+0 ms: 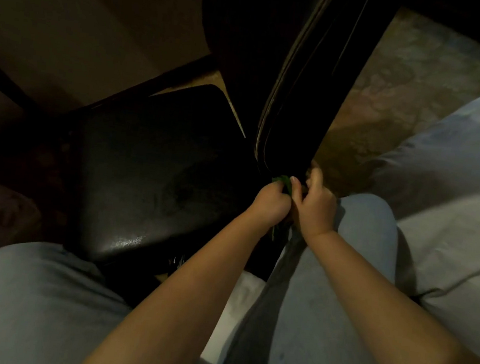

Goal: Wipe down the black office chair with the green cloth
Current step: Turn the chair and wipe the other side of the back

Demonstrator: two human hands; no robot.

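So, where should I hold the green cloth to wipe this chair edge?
Grip the green cloth at its bunched middle, from the near side, as the left hand does: its ends show above and below the fist, leaving the upper tuft free against the backrest edge.

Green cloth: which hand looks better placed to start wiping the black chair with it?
Probably the left hand: its fist wraps the crumpled green cloth, just below the lower end of the black padded chair backrest. The right hand only pinches the cloth's edge.

Pale blue jeans (324, 296); bare forearms (191, 281).
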